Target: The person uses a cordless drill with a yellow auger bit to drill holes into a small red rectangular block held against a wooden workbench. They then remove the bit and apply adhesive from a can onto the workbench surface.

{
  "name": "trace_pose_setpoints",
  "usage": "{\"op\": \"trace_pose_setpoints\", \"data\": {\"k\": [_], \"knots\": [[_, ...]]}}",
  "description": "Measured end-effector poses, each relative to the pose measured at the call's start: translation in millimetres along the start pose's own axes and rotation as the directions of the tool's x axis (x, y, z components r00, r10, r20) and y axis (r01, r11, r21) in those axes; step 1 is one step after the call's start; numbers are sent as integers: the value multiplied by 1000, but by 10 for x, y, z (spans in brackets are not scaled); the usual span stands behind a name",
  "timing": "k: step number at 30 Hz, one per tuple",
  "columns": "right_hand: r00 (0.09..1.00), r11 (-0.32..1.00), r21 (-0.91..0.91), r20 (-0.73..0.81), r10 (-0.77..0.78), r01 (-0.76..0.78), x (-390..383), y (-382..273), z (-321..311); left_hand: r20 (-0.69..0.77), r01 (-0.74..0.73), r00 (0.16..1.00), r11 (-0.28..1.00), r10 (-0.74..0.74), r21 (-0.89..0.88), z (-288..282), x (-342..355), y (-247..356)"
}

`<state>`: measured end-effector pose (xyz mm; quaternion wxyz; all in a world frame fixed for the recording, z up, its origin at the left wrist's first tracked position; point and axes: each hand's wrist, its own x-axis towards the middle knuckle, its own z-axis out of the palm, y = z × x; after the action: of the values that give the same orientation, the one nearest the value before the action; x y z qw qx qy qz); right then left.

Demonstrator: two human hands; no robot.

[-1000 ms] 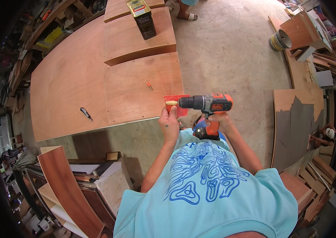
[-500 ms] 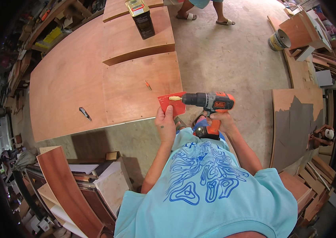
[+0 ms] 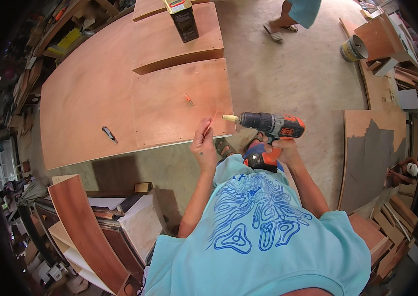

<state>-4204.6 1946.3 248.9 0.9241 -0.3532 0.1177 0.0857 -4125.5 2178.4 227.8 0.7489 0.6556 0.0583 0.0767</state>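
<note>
My right hand [image 3: 286,148] is wrapped round the grip of an orange and black cordless drill [image 3: 279,126], held level beside the wooden panel's near right corner. A short pale yellow, rounded piece [image 3: 229,118] sticks out of its chuck toward the left. My left hand [image 3: 203,140] pinches a thin red sheet [image 3: 214,118], perhaps sandpaper, now turned nearly edge-on, just left of the yellow piece. The sheet and the piece look slightly apart. A small orange-tipped tool or bit [image 3: 189,99] lies on the wooden panel [image 3: 169,121], and a utility knife [image 3: 109,134] rests farther left.
A dark rectangular metal can [image 3: 184,22] stands on the far panels. Another person's legs [image 3: 283,22] are on the floor beyond. A bucket [image 3: 354,49] and boards lie to the right, where another person [image 3: 406,170] is near a partly grey board [image 3: 371,158]. Stacked panels [image 3: 90,227] stand at left.
The red sheet, which lay against the yellow piece facing up, has turned edge-on and come away. The drill has shifted slightly right. The person beyond has stepped right.
</note>
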Motion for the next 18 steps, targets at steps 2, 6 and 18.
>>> {"op": "trace_pose_setpoints", "data": {"k": [2,6,18], "knots": [[1000,1000,-22,9,-2,2,-18,30,-30,21,17,1000,998,-16,-62,0,6,3],[1000,999,-48,-16,18,-19,-51,90,-83,36,346,937,908,-348,-238,99,-18,239],[999,1000,-19,37,-13,13,-102,62,-112,354,-636,771,626,529,451,-248,455,261]]}}
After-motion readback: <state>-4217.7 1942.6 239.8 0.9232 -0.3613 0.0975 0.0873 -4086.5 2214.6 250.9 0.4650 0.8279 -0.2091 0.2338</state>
